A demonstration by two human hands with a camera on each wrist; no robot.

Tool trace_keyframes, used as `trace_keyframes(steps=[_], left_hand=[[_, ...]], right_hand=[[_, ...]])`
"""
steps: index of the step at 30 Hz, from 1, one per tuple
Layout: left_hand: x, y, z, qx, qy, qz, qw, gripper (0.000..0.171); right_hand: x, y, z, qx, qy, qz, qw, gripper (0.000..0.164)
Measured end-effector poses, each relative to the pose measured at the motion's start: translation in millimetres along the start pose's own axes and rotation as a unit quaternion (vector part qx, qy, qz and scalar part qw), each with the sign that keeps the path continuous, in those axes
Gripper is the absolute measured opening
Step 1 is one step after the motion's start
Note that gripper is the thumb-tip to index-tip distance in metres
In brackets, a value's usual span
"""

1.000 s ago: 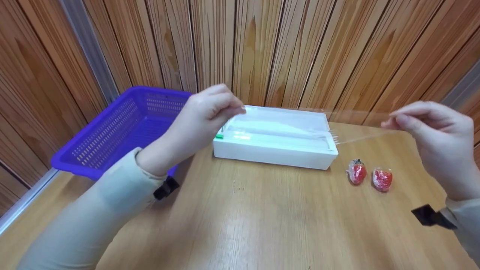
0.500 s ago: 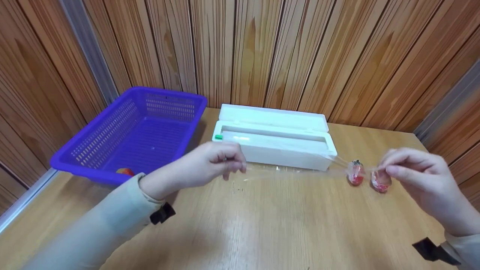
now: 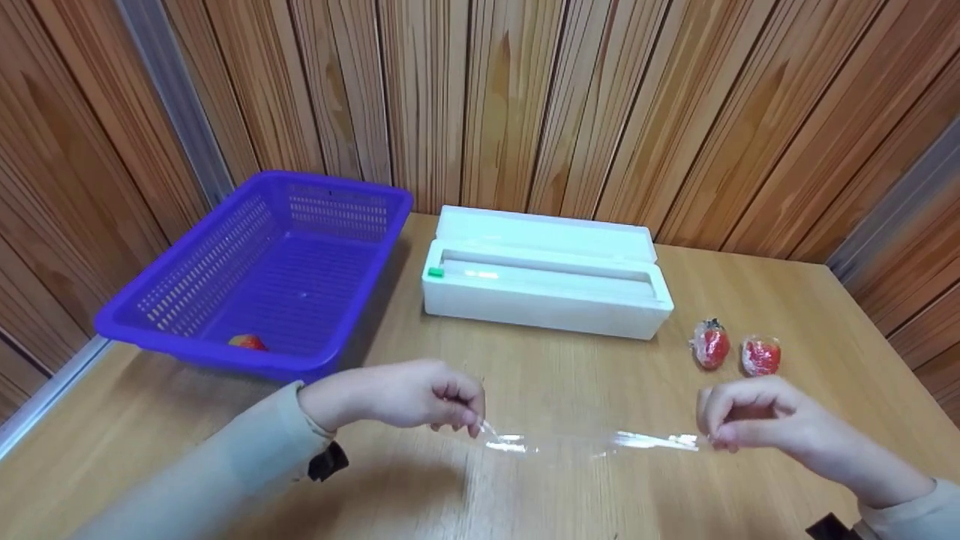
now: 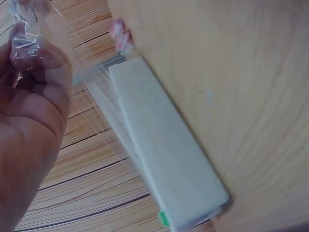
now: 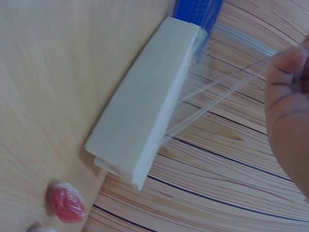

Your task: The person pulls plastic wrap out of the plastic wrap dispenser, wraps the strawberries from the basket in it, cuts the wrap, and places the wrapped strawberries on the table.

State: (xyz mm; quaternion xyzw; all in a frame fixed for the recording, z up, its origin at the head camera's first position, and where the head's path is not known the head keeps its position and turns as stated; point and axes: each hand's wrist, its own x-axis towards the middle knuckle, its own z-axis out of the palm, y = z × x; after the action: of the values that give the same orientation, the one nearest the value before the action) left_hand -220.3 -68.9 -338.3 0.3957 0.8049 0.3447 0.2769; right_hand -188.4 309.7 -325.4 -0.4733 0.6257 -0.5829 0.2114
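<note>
A clear sheet of cling film (image 3: 656,441) stretches between my two hands, low over the front of the table. My left hand (image 3: 431,397) pinches its left end between thumb and fingers. The opposite end is pinched by my right hand (image 3: 765,416). In the left wrist view, crumpled film (image 4: 29,50) covers the left fingertips. Behind the hands stands a white cling film box (image 3: 547,309), lid tipped back, a film roll (image 3: 555,282) inside and a green tab (image 3: 436,272) at its left end. Two film-wrapped strawberries (image 3: 710,345) lie beyond the right hand.
On the left sits a purple plastic basket (image 3: 360,300) with slotted walls, a strawberry (image 3: 247,342) at its near end. Wood-grain panels (image 3: 502,105) rise behind the wooden table (image 3: 570,502).
Both hands have come down and toward the front of the table, drawing the film off the box; it now hangs between them, apart from the box. The right hand also moved left.
</note>
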Motion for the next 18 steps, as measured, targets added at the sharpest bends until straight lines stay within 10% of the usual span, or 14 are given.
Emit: trace_keyframes(steps=[18], left_hand=[[12.7, -27.6, 27.4, 0.049, -0.121, -0.011, 0.9913, 0.01]], right_hand=[[-12, 55, 22, -0.113, -0.072, 0.166, 0.977, 0.013]])
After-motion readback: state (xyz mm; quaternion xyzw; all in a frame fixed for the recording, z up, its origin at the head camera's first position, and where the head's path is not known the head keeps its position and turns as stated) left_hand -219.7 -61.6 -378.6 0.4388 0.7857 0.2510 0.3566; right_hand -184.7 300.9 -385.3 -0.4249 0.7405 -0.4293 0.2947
